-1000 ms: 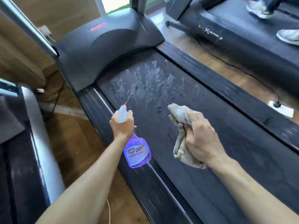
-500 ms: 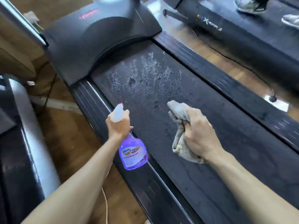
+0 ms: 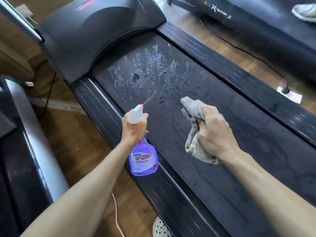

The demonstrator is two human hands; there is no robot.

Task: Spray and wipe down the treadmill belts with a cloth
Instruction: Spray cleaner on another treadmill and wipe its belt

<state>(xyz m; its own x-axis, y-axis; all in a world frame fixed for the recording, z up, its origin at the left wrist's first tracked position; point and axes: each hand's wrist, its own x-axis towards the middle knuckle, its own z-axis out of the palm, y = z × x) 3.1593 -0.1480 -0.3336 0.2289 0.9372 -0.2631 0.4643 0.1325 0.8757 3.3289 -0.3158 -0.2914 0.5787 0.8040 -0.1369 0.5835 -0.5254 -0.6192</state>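
My left hand [image 3: 135,129] grips the neck of a purple spray bottle [image 3: 143,159] with a white trigger head and red nozzle, held over the left side rail. A thin jet leaves the nozzle toward the black treadmill belt [image 3: 222,151]. Foamy white droplets [image 3: 153,71] cover the belt's far end near the motor hood. My right hand [image 3: 215,134] holds a crumpled grey cloth [image 3: 193,127] just above the belt's middle, to the right of the bottle.
The dark motor hood [image 3: 95,35] rises at the belt's far end. Ribbed side rails [image 3: 95,103] flank the belt. Another treadmill [image 3: 256,26] stands to the right with a person's shoe [image 3: 306,11] on it. A grey machine frame [image 3: 34,134] lies left. A cord [image 3: 116,214] crosses the wooden floor.
A fresh jet is leaving the nozzle and the wet patch has spread toward me. Both hands keep their hold and stay in about the same spot over the belt.
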